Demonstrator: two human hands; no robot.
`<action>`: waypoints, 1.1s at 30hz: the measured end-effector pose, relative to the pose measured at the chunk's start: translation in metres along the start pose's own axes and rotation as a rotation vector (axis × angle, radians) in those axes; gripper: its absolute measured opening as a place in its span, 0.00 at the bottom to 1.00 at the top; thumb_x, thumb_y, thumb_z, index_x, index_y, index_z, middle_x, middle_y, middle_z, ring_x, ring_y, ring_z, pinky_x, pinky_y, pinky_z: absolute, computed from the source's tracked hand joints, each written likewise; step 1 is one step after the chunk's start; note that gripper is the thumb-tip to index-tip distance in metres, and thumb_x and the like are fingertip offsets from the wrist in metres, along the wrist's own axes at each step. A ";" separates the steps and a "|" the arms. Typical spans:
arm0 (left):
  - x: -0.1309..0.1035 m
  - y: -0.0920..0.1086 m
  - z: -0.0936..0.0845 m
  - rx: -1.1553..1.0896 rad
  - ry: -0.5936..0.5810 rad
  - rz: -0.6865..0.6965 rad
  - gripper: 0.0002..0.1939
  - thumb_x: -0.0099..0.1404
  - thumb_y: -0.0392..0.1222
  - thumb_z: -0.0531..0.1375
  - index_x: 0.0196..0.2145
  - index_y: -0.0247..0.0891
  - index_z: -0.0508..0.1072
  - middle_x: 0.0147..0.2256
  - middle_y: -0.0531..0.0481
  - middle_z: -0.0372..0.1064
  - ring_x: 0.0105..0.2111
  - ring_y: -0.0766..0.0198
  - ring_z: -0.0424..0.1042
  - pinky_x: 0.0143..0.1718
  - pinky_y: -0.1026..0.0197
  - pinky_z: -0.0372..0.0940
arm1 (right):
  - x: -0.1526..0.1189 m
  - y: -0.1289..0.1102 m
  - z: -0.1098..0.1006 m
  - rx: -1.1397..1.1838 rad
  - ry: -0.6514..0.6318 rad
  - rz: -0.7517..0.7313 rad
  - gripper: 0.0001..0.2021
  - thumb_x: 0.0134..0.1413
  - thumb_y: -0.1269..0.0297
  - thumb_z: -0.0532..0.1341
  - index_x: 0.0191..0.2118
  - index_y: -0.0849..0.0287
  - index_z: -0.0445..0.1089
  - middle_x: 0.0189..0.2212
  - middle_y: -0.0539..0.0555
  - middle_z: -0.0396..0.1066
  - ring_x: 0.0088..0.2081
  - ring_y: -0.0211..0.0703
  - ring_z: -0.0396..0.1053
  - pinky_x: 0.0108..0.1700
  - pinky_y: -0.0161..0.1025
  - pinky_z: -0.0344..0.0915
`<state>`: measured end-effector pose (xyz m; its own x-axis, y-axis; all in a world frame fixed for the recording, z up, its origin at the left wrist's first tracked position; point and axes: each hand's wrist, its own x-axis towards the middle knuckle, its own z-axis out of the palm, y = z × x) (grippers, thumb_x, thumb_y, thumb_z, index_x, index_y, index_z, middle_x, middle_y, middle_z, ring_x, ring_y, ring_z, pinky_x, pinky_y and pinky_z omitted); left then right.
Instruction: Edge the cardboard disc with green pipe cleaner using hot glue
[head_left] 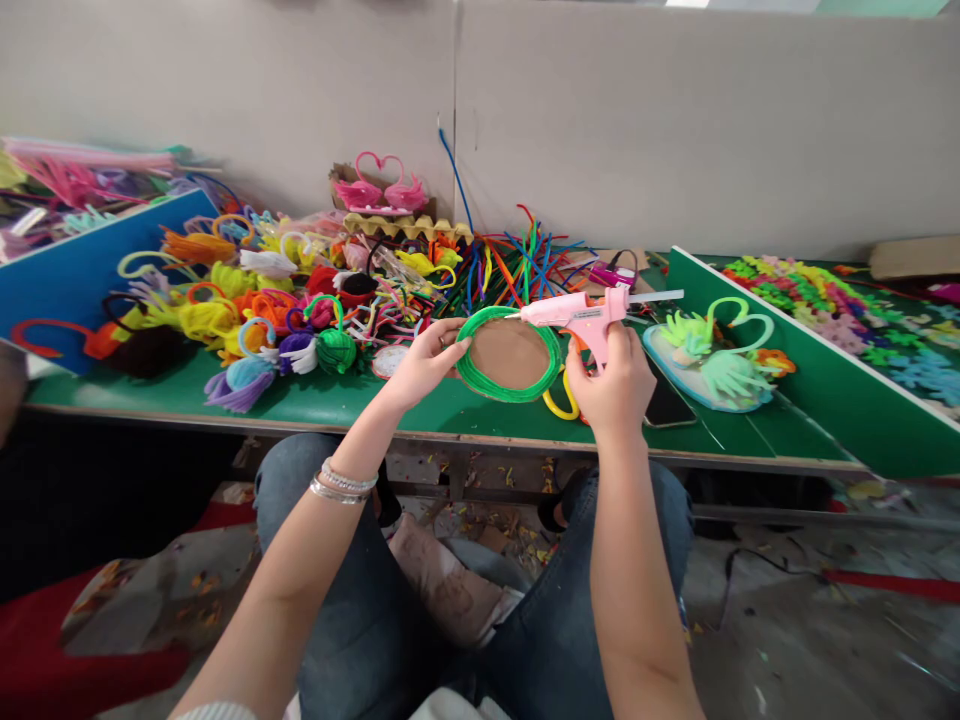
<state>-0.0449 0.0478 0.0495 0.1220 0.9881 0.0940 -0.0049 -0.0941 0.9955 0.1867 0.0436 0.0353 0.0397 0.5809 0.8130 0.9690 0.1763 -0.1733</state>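
My left hand grips the left edge of an oval cardboard piece, its fingers closed on the rim. Green pipe cleaner runs in several rings around the border, while the brown middle is bare. In my right hand is a pink glue gun, held by its handle. A clear glue stick pokes out of its back end. The nozzle points left and lies over the upper right part of the green border; whether it touches cannot be made out.
Pipe-cleaner swans crowd the table's left side. Loose pipe cleaners lie behind the cardboard. To the right are yellow-handled scissors, a phone and a swan pair on an oval base. Blue and green boards flank the workspace.
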 end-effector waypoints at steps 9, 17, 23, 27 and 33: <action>0.000 0.002 0.002 -0.032 -0.004 -0.008 0.17 0.59 0.39 0.58 0.47 0.34 0.67 0.37 0.47 0.71 0.26 0.71 0.67 0.21 0.71 0.65 | 0.001 -0.003 -0.001 0.030 0.008 0.015 0.19 0.52 0.56 0.57 0.46 0.63 0.64 0.35 0.62 0.70 0.37 0.52 0.70 0.33 0.44 0.67; -0.001 0.003 0.002 -0.031 0.019 -0.011 0.17 0.59 0.40 0.58 0.47 0.33 0.67 0.37 0.48 0.71 0.26 0.71 0.67 0.21 0.71 0.65 | 0.001 -0.003 -0.003 -0.004 -0.012 0.020 0.18 0.52 0.57 0.56 0.46 0.63 0.64 0.36 0.62 0.71 0.37 0.52 0.70 0.32 0.43 0.66; -0.001 0.003 0.001 -0.029 0.025 -0.010 0.18 0.59 0.41 0.58 0.47 0.34 0.67 0.38 0.47 0.71 0.27 0.70 0.68 0.22 0.70 0.66 | 0.001 0.003 -0.002 0.001 -0.011 0.063 0.18 0.51 0.59 0.56 0.46 0.63 0.64 0.36 0.62 0.71 0.37 0.53 0.70 0.33 0.44 0.66; -0.001 0.002 0.000 -0.024 0.014 -0.007 0.18 0.59 0.42 0.59 0.47 0.35 0.67 0.38 0.47 0.72 0.28 0.69 0.69 0.23 0.69 0.66 | 0.001 0.002 -0.001 0.041 -0.015 0.052 0.19 0.50 0.59 0.56 0.48 0.62 0.63 0.39 0.63 0.70 0.40 0.54 0.70 0.35 0.45 0.67; 0.000 0.001 0.001 -0.009 -0.001 0.007 0.18 0.59 0.42 0.59 0.47 0.36 0.67 0.38 0.47 0.72 0.28 0.70 0.68 0.23 0.71 0.65 | 0.000 0.000 -0.001 0.055 -0.013 0.040 0.18 0.50 0.61 0.55 0.47 0.61 0.64 0.37 0.62 0.71 0.38 0.52 0.70 0.35 0.45 0.67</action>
<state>-0.0443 0.0477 0.0500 0.1226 0.9873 0.1014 -0.0146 -0.1004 0.9948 0.1866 0.0431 0.0360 0.0747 0.5989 0.7973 0.9519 0.1955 -0.2361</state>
